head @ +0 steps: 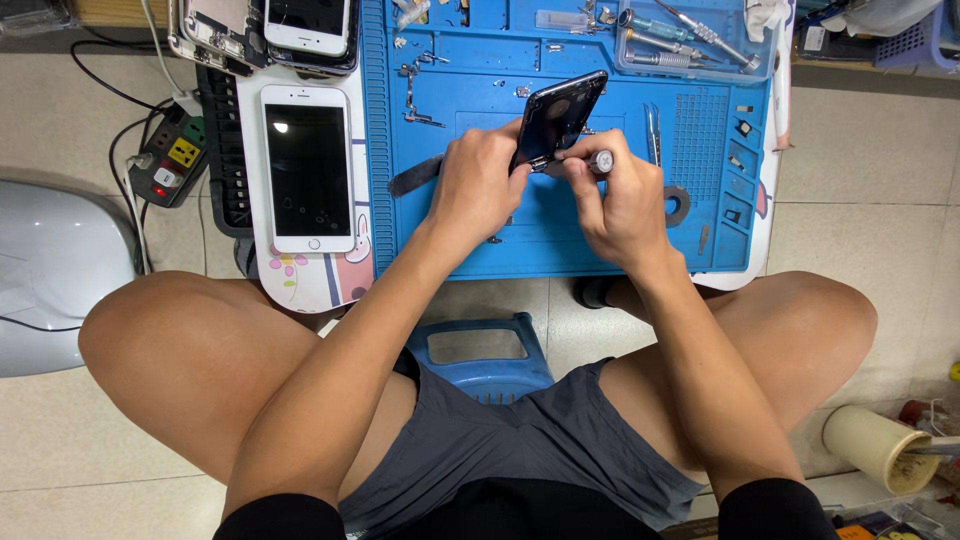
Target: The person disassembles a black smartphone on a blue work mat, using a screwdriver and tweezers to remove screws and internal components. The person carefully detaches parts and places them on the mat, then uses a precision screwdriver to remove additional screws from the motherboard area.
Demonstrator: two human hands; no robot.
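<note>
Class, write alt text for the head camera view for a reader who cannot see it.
Seen from above, a seated person's left hand tilts a dark phone over a blue work mat while the right hand holds a small screwdriver to its lower edge. A white phone lies to the left.

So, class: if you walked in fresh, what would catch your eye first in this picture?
First, the two hands at the centre: the left hand tilts a dark phone up on edge while the right hand works a small screwdriver at its lower end. Beneath them lies a bright blue work mat, and left of it a white phone lies flat.
</note>
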